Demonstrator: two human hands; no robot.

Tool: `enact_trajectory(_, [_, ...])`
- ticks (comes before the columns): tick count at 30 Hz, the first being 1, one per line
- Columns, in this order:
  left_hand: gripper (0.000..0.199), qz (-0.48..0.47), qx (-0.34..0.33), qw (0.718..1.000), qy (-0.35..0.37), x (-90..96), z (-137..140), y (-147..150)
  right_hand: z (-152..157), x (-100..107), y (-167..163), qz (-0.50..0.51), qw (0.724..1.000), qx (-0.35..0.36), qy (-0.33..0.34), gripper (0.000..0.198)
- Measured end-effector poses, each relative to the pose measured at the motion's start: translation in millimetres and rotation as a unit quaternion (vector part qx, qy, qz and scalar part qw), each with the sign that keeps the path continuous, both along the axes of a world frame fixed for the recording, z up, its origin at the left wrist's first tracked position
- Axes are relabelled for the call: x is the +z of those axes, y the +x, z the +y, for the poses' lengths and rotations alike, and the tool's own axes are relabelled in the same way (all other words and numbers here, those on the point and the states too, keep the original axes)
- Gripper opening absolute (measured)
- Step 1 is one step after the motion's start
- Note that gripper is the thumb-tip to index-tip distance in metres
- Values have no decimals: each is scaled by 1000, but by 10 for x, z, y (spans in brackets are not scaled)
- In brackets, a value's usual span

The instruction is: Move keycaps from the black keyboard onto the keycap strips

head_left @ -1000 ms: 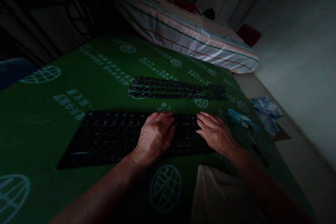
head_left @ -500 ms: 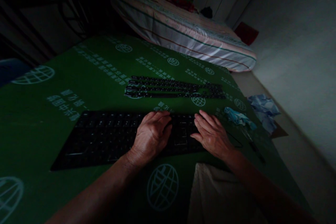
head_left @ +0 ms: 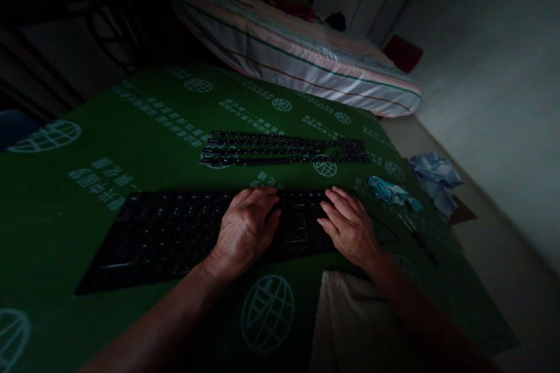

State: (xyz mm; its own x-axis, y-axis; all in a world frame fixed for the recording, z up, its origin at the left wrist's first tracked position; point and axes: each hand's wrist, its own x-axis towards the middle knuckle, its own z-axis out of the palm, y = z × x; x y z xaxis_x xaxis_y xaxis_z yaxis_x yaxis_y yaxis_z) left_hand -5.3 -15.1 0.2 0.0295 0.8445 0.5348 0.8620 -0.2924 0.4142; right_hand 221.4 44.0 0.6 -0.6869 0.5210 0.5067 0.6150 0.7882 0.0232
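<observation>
A black keyboard (head_left: 153,245) lies across the green tabletop (head_left: 149,157) in front of me. My left hand (head_left: 247,224) rests on it right of its middle, fingers curled down and thumb drawn in; whatever its fingertips grip is hidden. Over the keyboard's right end lies my right hand (head_left: 350,224), fingers stretched and slightly apart, touching the keyboard with nothing visible in them. A bare rectangular outline shows between the hands. Behind the keyboard, black keycaps (head_left: 266,161) are laid out in several rows, more scattered at the right. The dim light hides fine detail.
Right of the keyboard are a thin cable (head_left: 389,227), a crumpled teal wrapper (head_left: 391,192) and a slim dark tool (head_left: 424,243). A beige cloth (head_left: 350,315) lies at the near edge. A bed (head_left: 306,61) stands beyond the table; crumpled plastic (head_left: 435,178) lies at the right.
The view has shifted slightly, so most things sit a little further left. Both hands stay at nearly the same places on the keyboard; the right fingers have shifted slightly.
</observation>
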Motion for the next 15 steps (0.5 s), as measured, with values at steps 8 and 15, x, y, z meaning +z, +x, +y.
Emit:
enact_trajectory(8, [24, 11, 7, 1000, -15, -6, 2, -16, -12, -2, -10, 8, 1000, -9, -20, 25])
enact_trajectory(15, [28, 27, 0, 1000, -13, -1, 19, -38, 7, -30, 8, -8, 999, -22, -37, 28])
